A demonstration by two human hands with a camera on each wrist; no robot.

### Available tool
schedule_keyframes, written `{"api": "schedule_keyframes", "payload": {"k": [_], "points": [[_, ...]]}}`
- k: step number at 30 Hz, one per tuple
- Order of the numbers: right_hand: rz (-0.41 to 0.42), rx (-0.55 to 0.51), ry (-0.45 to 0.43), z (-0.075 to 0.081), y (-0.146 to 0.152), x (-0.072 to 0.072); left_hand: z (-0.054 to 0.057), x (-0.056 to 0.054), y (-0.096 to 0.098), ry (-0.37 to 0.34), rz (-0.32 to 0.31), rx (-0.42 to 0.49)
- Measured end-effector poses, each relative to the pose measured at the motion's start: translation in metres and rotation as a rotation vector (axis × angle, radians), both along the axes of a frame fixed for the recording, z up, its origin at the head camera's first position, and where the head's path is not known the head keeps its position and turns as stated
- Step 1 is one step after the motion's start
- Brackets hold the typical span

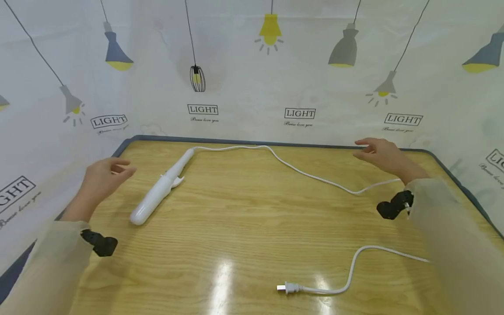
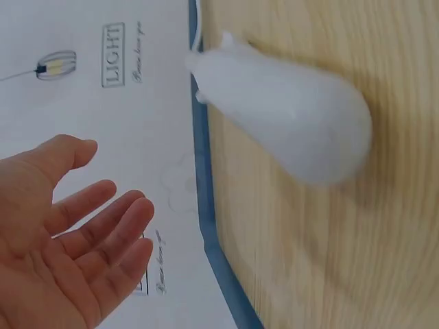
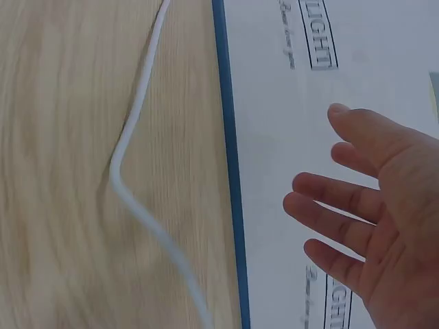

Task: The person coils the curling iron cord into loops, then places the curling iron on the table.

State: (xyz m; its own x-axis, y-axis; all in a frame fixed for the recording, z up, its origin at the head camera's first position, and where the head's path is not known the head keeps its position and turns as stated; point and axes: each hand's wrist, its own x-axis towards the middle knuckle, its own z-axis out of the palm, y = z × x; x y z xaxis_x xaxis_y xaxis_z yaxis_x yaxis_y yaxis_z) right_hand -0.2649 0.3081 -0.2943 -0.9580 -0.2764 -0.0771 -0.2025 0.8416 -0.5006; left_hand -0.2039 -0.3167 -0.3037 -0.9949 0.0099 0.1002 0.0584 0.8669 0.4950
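Note:
A white curling iron (image 1: 159, 190) lies slantwise on the wooden table, its thick rounded end toward the near left and a small lever on its side. In the left wrist view the curling iron (image 2: 288, 110) shows its rounded end close up. My left hand (image 1: 103, 177) hovers to the left of it, fingers loosely bent and holding nothing. From the thin end a white cord (image 1: 299, 170) runs right along the table. Over the far right part of the table my right hand (image 1: 379, 155) is raised above the cord (image 3: 140, 212), relaxed and holding nothing.
A two-pin plug (image 1: 290, 287) lies near the table's front, its cord passing under the right forearm. The wooden table (image 1: 244, 218) has a dark blue edge. A white curtain (image 1: 244, 87) printed with lamps stands behind it.

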Motion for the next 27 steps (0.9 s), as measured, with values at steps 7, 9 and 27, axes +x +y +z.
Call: {"api": "schedule_keyframes", "payload": {"k": [7,9,27], "points": [[0.062,-0.048,-0.017,-0.003,-0.044,-0.02,-0.005,-0.008,0.021,-0.07,-0.027,0.134],[0.07,-0.08,-0.03,-0.007,-0.054,-0.025,-0.007,-0.011,0.026,-0.084,-0.044,0.156],[0.012,-0.287,-0.192,-0.057,-0.1,-0.053,-0.023,-0.016,0.024,-0.408,-0.047,0.088]]}}
